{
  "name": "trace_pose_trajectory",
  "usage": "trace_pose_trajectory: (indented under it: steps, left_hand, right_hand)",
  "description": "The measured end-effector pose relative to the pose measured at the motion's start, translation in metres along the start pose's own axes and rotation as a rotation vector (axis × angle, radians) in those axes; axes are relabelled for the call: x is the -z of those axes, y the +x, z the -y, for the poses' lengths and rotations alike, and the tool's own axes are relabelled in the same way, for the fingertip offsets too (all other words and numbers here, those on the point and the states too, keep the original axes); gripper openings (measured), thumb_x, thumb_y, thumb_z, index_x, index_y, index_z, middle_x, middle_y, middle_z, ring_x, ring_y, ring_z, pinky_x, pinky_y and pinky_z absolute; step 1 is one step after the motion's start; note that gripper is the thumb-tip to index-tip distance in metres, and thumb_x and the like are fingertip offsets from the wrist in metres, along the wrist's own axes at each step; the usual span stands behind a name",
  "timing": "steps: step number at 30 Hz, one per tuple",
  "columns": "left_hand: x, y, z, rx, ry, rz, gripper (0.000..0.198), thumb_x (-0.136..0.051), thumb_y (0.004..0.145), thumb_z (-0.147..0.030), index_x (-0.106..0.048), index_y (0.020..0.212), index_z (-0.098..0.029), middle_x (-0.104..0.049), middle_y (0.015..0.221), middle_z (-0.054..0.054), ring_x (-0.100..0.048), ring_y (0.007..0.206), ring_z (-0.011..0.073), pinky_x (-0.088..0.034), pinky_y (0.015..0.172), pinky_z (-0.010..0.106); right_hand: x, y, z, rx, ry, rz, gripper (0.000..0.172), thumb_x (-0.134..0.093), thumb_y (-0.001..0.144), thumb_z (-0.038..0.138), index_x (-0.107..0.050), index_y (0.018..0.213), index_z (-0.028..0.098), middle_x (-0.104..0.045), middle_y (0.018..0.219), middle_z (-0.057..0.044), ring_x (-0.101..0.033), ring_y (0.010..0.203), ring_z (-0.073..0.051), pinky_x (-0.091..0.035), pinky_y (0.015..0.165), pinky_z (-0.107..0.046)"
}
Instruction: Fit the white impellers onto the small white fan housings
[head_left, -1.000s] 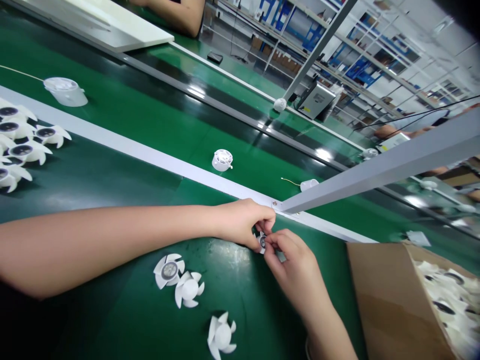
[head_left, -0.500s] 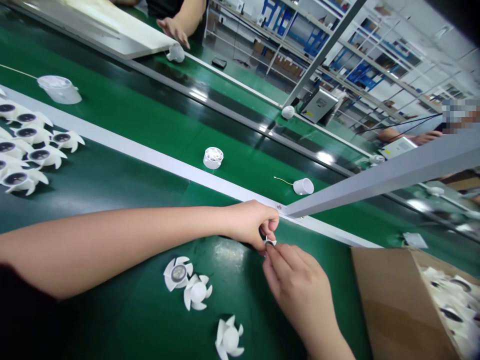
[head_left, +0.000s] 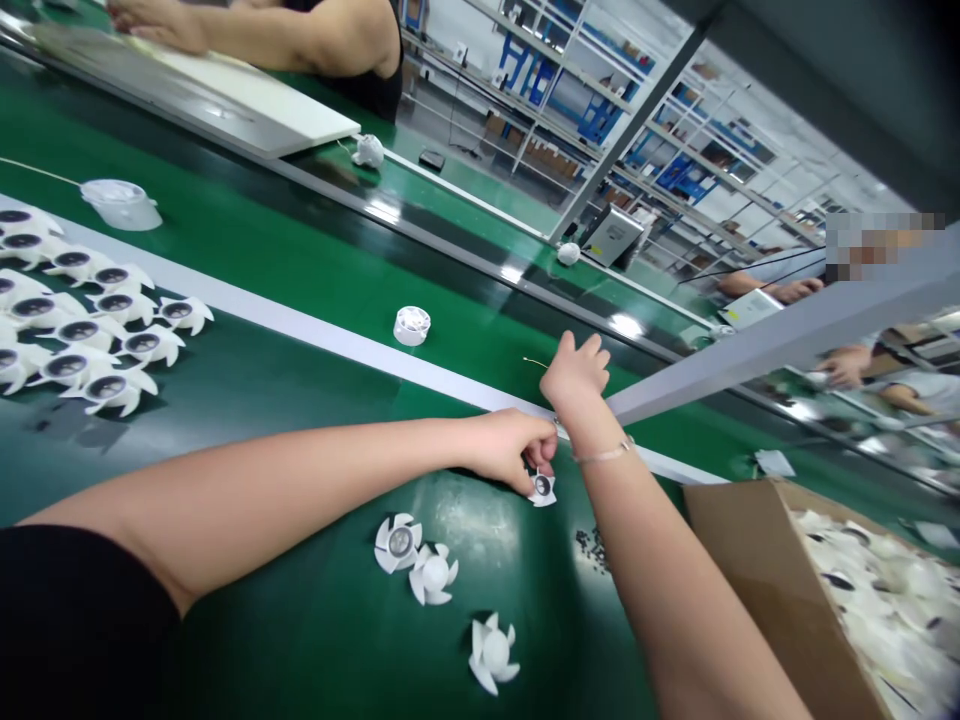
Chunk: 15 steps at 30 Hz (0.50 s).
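My left hand [head_left: 517, 447] is closed on the edge of a small white fan impeller [head_left: 543, 488] with a dark ring in its hub, just above the green bench. My right hand [head_left: 576, 372] reaches over the green belt with its fingers apart; it covers the white cylinder there, and only its thin wire [head_left: 534, 361] shows. Whether the fingers touch the cylinder is hidden. Three loose impellers lie nearer me: one hub-up [head_left: 400, 542], one beside it [head_left: 433, 573], another lower [head_left: 494, 652]. Small black bits [head_left: 592, 550] lie beside my right forearm.
Many white impellers [head_left: 75, 330] stand in rows at left. A cardboard box [head_left: 739, 560] of white parts is at right. White housings [head_left: 412, 325] sit on the belt. A slanted metal post [head_left: 697, 365] rises beside my right hand. Co-workers' arms [head_left: 300, 40] show across the line.
My right hand has left the impeller and stretched forward over the belt, uncovering the black bits. My left hand keeps its hold. The view has shifted, and a co-worker's arm has moved left.
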<state>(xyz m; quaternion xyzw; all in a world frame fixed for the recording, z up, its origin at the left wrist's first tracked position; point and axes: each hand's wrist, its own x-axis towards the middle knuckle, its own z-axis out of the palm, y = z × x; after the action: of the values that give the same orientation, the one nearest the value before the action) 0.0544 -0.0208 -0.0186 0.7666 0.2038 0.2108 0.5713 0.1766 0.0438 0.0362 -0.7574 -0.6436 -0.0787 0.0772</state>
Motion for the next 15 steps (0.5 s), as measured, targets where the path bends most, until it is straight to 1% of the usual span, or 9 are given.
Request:
trace_pose_trajectory:
  steps: [1, 3, 6, 8, 10, 11, 12, 13, 15]
  left_hand:
    - [0.001, -0.001, 0.0, 0.004, 0.007, -0.002, 0.042, -0.078, 0.06, -0.011, -0.049, 0.089, -0.02, -0.075, 0.095, 0.004, -0.07, 0.093, 0.0188, -0.053, 0.076, 0.029]
    - [0.003, -0.003, -0.001, 0.009, 0.01, 0.029, 0.043, -0.077, 0.061, -0.011, -0.051, 0.094, -0.02, -0.075, 0.098, 0.004, -0.069, 0.094, 0.0181, -0.053, 0.079, 0.03]
    - [0.009, -0.004, -0.001, 0.008, -0.037, 0.115, 0.05, -0.078, 0.062, -0.014, -0.053, 0.105, -0.019, -0.073, 0.104, 0.006, -0.068, 0.096, 0.0183, -0.054, 0.081, 0.032]
    - [0.012, -0.002, -0.001, 0.012, -0.1, 0.143, 0.051, -0.077, 0.062, -0.013, -0.055, 0.108, -0.017, -0.07, 0.105, 0.007, -0.067, 0.096, 0.0188, -0.055, 0.08, 0.033]
    - [0.016, 0.001, -0.001, 0.029, -0.18, 0.143, 0.046, -0.073, 0.063, -0.01, -0.056, 0.105, -0.016, -0.068, 0.101, 0.005, -0.066, 0.094, 0.0173, -0.054, 0.08, 0.032]
    - [0.017, 0.003, -0.002, 0.048, -0.228, 0.141, 0.042, -0.071, 0.065, -0.009, -0.056, 0.104, -0.016, -0.068, 0.098, 0.004, -0.065, 0.09, 0.0156, -0.053, 0.08, 0.031]
    - [0.019, 0.004, -0.003, 0.076, -0.278, 0.128, 0.038, -0.069, 0.067, -0.01, -0.056, 0.103, -0.016, -0.067, 0.094, 0.002, -0.064, 0.084, 0.0134, -0.052, 0.077, 0.029]
    - [0.02, 0.005, -0.004, 0.108, -0.319, 0.097, 0.033, -0.069, 0.071, -0.013, -0.056, 0.102, -0.016, -0.065, 0.089, 0.0, -0.062, 0.078, 0.0113, -0.051, 0.074, 0.027]
    - [0.022, 0.006, -0.007, 0.173, -0.349, 0.001, 0.025, -0.068, 0.079, -0.025, -0.057, 0.1, -0.017, -0.059, 0.081, -0.004, -0.054, 0.068, 0.0081, -0.045, 0.063, 0.023]
  right_hand:
    - [-0.003, 0.009, 0.007, -0.024, -0.011, 0.019, 0.037, -0.056, 0.086, 0.019, -0.064, 0.121, 0.01, -0.049, 0.133, -0.032, -0.054, 0.116, -0.04, -0.048, 0.083, -0.056]
    - [-0.003, 0.013, 0.014, -0.02, -0.03, 0.07, 0.027, -0.058, 0.087, 0.021, -0.068, 0.109, 0.009, -0.056, 0.12, -0.031, -0.058, 0.108, -0.039, -0.049, 0.077, -0.053]
    - [0.014, -0.013, 0.007, 0.112, -0.04, 0.104, 0.022, -0.063, 0.084, 0.023, -0.068, 0.102, 0.013, -0.06, 0.11, -0.022, -0.062, 0.099, -0.033, -0.05, 0.076, -0.044]
    - [0.032, -0.045, -0.012, 0.232, -0.005, 0.043, 0.027, -0.065, 0.085, 0.033, -0.063, 0.107, 0.018, -0.06, 0.109, -0.015, -0.062, 0.096, -0.028, -0.05, 0.077, -0.04]
    - [0.046, -0.079, -0.04, 0.348, 0.175, -0.208, 0.031, -0.064, 0.086, 0.045, -0.06, 0.1, 0.019, -0.062, 0.099, -0.012, -0.061, 0.094, -0.027, -0.05, 0.078, -0.039]
    - [0.049, -0.095, -0.054, 0.362, 0.263, -0.27, 0.03, -0.064, 0.087, 0.046, -0.059, 0.1, 0.02, -0.062, 0.098, -0.01, -0.061, 0.093, -0.026, -0.05, 0.079, -0.039]
    - [0.05, -0.109, -0.068, 0.368, 0.365, -0.27, 0.027, -0.065, 0.088, 0.044, -0.059, 0.1, 0.021, -0.064, 0.101, -0.01, -0.062, 0.095, -0.025, -0.051, 0.081, -0.039]
    - [0.048, -0.121, -0.08, 0.381, 0.482, -0.215, 0.025, -0.066, 0.088, 0.042, -0.059, 0.1, 0.022, -0.065, 0.106, -0.009, -0.063, 0.098, -0.025, -0.052, 0.084, -0.039]
    - [0.039, -0.137, -0.098, 0.386, 0.683, -0.049, 0.02, -0.069, 0.087, 0.037, -0.06, 0.1, 0.024, -0.066, 0.117, -0.009, -0.064, 0.106, -0.025, -0.054, 0.09, -0.04]
